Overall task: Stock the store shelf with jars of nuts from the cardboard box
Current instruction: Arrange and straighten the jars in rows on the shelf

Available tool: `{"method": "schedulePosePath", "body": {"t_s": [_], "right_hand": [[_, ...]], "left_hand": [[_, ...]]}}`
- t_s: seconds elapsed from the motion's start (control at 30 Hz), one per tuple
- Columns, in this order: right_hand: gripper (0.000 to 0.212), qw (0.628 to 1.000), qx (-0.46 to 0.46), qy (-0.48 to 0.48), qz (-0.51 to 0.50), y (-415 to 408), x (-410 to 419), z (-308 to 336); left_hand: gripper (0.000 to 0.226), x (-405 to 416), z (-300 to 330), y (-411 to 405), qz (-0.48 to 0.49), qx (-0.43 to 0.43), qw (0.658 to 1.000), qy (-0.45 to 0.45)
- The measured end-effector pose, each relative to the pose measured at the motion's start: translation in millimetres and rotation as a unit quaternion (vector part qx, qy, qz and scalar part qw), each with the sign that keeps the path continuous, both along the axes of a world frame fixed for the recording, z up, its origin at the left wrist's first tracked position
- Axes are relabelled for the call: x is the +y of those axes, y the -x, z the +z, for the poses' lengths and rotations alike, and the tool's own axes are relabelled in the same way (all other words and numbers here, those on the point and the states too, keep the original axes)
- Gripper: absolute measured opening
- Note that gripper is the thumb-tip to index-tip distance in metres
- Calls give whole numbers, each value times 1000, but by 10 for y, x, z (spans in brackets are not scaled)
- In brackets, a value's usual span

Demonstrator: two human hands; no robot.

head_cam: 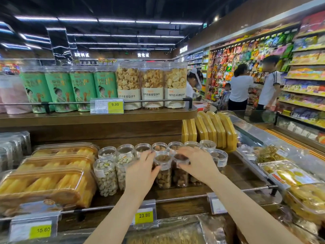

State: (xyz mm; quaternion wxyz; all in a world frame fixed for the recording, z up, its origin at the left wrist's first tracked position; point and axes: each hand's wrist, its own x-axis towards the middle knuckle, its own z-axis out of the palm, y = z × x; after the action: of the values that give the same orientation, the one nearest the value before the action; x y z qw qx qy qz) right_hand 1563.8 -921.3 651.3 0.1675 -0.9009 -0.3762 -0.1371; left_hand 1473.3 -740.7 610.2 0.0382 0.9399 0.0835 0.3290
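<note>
Several clear jars of nuts stand in rows on the wooden middle shelf (184,191). My left hand (140,170) grips a jar of brown nuts (163,171) in the front row. Beside it, my right hand (197,163) holds a second jar of dark nuts (180,173) by its top. To the left stand two jars of pistachios (105,176). More jars (142,148) line the back row. The cardboard box is out of sight.
Trays of yellow dried fruit (45,180) fill the shelf's left side, and yellow packs (211,129) stand at the back right. A metal rail (181,198) with price tags runs along the front edge. Tall cookie jars (152,85) top the upper shelf. Several people (241,87) stand in the aisle.
</note>
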Motion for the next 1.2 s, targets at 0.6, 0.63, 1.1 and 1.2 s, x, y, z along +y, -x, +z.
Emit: {"method": "schedulePosePath", "body": {"t_s": [0.6,0.63,1.1,1.2], "right_hand": [[37,992,-7,-41,-121,-407,-1032,-206],[36,992,-9,-35,-121,-409,-1041,-203],[46,1000,2,17,-6,50,147,-25],[44,999,-7,41,21,208,510,1]], "left_hand": [[25,-1080,75,-783,-86,37,995,-36],[25,-1087,80,-776,-86,40,995,-36],[45,173,265,1,16,104,994,1],[41,376,289,163,38,142,989,-19]]}}
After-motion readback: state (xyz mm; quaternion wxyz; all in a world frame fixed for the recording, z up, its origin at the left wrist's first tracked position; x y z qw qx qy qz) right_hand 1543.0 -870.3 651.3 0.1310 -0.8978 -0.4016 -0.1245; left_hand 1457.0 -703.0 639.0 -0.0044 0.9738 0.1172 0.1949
